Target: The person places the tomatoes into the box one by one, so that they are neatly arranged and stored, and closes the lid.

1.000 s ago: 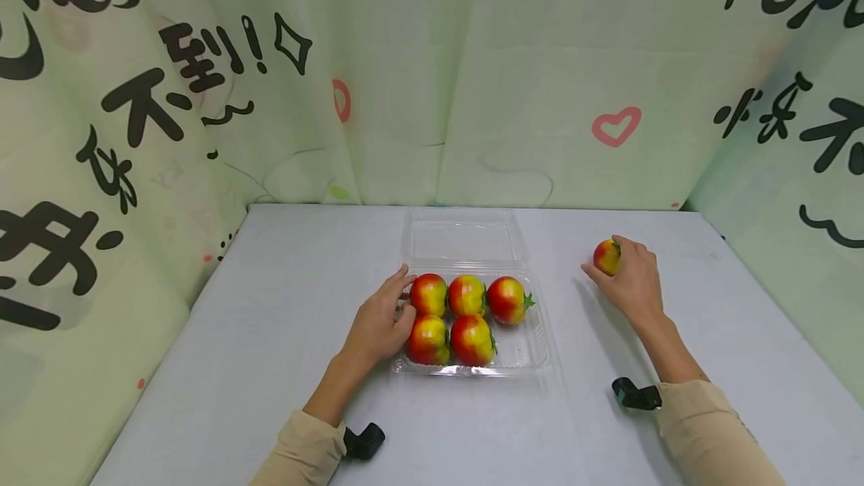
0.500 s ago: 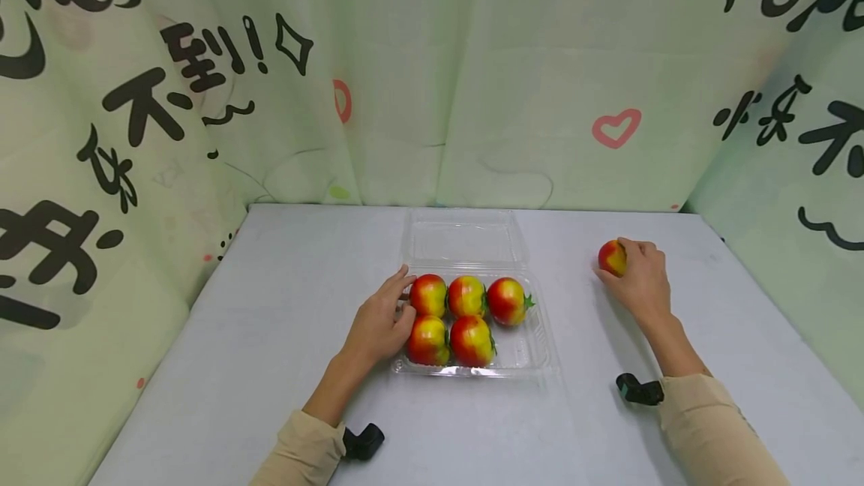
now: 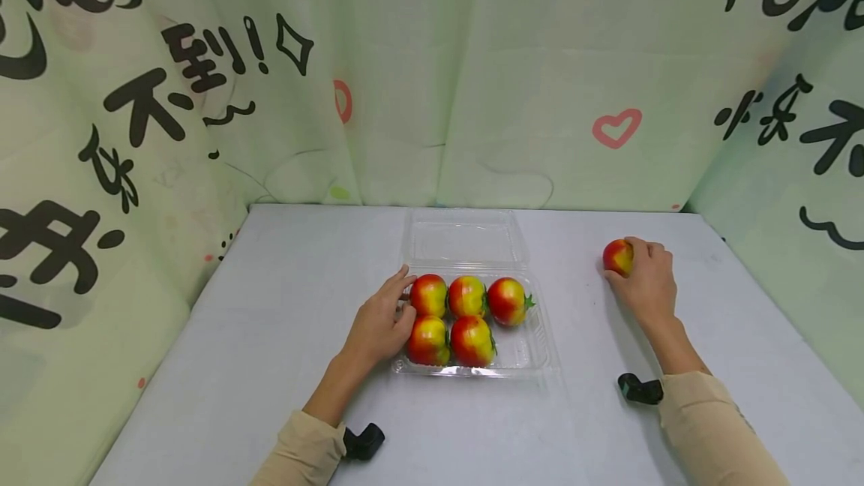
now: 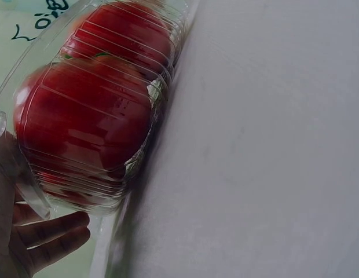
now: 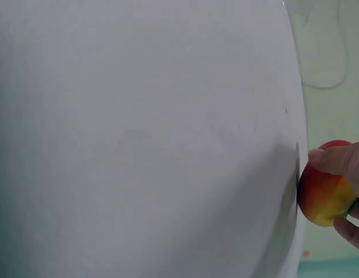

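In the head view, a clear plastic clamshell box (image 3: 526, 357) lies with its lid folded back. Several red-and-yellow fruits (image 3: 470, 340) with green leafy tops sit in it in two rows. My left hand (image 3: 380, 323) rests against the box's left side; the left wrist view shows some of its fingers (image 4: 55, 231) extended beside the plastic wall. Off to the right, my right hand (image 3: 646, 280) holds another red-and-yellow fruit (image 3: 617, 257) between thumb and fingers. That fruit (image 5: 323, 194) is low at the tabletop in the right wrist view; whether it touches the table I cannot tell.
The white table (image 3: 304, 261) reaches back to a pale green curtain (image 3: 520, 81) with black characters and red hearts. The transparent lid (image 3: 464, 238) lies behind the box. Black wrist cameras (image 3: 364, 441) stick out at both sleeves.
My right hand has moved slightly to the right with the fruit in its grasp. The left hand and the box have stayed in place.
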A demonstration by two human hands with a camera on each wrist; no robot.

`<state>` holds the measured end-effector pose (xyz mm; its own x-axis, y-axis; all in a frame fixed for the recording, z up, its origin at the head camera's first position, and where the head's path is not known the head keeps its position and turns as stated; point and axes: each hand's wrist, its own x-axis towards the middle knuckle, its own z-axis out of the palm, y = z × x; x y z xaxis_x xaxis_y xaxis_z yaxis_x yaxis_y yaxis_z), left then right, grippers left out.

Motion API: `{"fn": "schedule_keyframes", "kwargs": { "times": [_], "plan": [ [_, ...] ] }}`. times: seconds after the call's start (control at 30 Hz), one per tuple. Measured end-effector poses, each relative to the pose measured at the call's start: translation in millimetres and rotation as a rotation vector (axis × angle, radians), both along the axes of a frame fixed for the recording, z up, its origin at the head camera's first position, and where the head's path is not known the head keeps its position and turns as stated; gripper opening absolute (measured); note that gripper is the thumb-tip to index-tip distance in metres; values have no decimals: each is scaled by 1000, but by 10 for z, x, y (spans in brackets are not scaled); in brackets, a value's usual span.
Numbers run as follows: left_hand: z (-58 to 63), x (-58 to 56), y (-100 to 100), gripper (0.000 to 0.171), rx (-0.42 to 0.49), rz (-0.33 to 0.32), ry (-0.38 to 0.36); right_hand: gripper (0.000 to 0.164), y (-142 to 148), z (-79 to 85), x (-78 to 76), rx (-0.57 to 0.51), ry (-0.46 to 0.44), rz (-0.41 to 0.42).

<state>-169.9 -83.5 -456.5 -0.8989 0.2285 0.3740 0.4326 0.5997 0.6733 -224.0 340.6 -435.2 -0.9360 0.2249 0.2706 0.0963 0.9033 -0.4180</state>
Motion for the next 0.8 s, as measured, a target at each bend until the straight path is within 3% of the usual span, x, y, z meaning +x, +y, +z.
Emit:
{"fn": "schedule_keyframes", "kwargs": {
  "times": [0.2, 0.37, 0.8],
  "plan": [
    [3, -8, -4, 49, 4, -3, 1, 62, 16, -1, -9, 77, 21, 44],
    [-6, -15, -8, 48, 9, -13, 7, 63, 25, -4, 5, 97, 1, 28],
    [-14, -8, -3, 48, -1, -6, 11, 71, -30, 22, 127, -9, 6, -8]
  ]
}}
